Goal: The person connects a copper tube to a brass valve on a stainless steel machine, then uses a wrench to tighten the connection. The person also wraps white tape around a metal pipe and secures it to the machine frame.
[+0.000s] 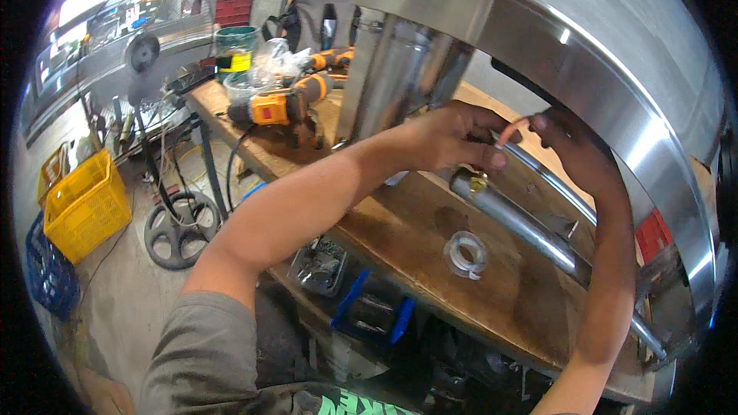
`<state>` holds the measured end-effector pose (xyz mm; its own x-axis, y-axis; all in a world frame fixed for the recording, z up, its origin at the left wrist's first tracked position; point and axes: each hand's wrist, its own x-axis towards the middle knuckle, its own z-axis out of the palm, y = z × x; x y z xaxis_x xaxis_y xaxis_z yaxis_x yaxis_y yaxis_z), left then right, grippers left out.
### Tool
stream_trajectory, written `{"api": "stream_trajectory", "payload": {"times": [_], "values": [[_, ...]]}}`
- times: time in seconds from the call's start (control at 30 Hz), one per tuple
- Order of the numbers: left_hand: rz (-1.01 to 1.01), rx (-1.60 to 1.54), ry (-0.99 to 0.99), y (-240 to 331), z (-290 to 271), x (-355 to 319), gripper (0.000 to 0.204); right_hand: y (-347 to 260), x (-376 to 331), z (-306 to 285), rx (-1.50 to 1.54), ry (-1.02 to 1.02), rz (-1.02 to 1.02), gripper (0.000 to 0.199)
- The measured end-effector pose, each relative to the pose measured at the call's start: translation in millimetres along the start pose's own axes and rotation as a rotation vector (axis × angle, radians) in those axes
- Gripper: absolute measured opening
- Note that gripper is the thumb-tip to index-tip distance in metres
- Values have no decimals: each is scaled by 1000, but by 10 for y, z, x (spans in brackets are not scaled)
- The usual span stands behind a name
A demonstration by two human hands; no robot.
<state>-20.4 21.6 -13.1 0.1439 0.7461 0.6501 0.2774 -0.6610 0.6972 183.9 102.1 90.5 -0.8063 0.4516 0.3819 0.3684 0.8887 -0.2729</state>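
My left hand (465,138) reaches in over the bench with its fingers closed around the lower, whitish end of a short, thin orange-copper piece (513,131). Shaded by the metal frame, my right hand (573,150) pinches at the upper end of that piece. Its exact kind is too small to make out. Just below my left fingers, a brass fitting (478,183) sits on the side of a steel cylinder (530,227) lying across the bench. A clear, whitish ring-shaped roll (466,253) rests on the wood nearer to me.
A large shiny metal frame (615,54) arches over the wooden bench (400,223). Orange-black power tools (280,104) lie at the back left. A thin metal rod (553,177) runs behind the cylinder. Under the bench are a tray of small parts (319,267) and a blue-sided bin (350,298).
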Motion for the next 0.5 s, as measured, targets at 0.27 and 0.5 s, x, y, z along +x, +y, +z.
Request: {"api": "stream_trajectory", "payload": {"times": [0.27,0.5], "values": [[-121,-128,-70,58,62,-69,43,111,-84,8,-11,133,15,42],[-87,418,210,211,144,-78,57,478,-162,-65,-250,427,280,56]]}}
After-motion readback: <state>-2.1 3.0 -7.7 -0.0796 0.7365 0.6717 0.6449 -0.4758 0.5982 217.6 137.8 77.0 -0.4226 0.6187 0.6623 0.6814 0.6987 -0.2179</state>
